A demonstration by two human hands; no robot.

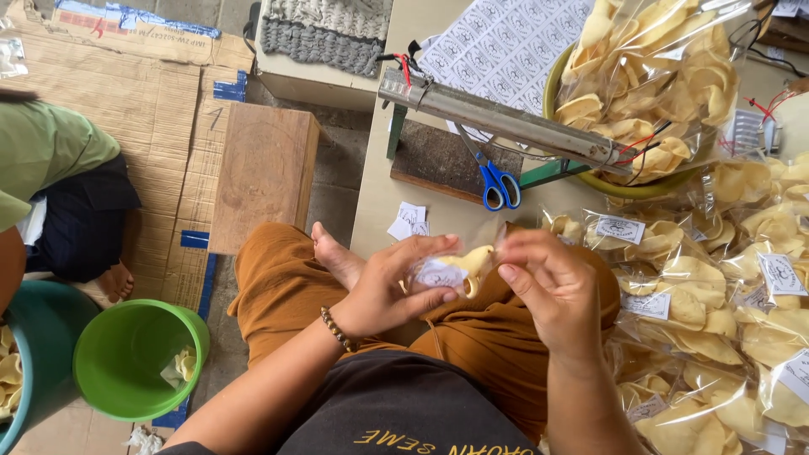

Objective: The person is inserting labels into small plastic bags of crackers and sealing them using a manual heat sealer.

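Here, held above the lap in orange trousers: a small clear bag (451,271) with a pale yellow cracker and a white label inside. Left hand (392,291) curled around the bag's lower part, fingers closed on the plastic, thumb across the front. Right hand (548,282) pinched together on the bag's upper edge, fingertips tight on the film. Probably very light, thin slippery film, brittle contents likely to snap under squeezing; best gripped at the empty plastic margin near the mouth, not across the cracker. Just ahead on the low table: blue-handled scissors (500,185), a metal sealer bar (506,122), a sheet of labels (497,42). At the right, a heap of filled bags (716,295); at the left, a green bucket (139,358)
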